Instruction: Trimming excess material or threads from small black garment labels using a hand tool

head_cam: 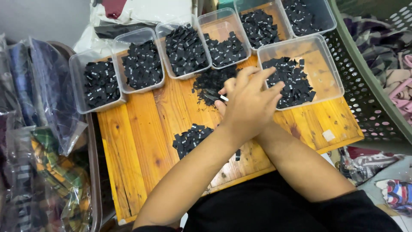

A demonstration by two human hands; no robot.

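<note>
Both forearms cross low over the wooden table (141, 129); left hand (251, 103), fingers spread, covers the right hand, whose grip I cannot tell. Sorting looks partway: black labels (191, 138) lie loose, clear tubs (300, 75) already part-filled

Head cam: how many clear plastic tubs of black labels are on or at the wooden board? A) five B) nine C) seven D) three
C: seven clear tubs hold black labels, six in an arc along the far edge of the wooden board, one nearer at right.
</note>
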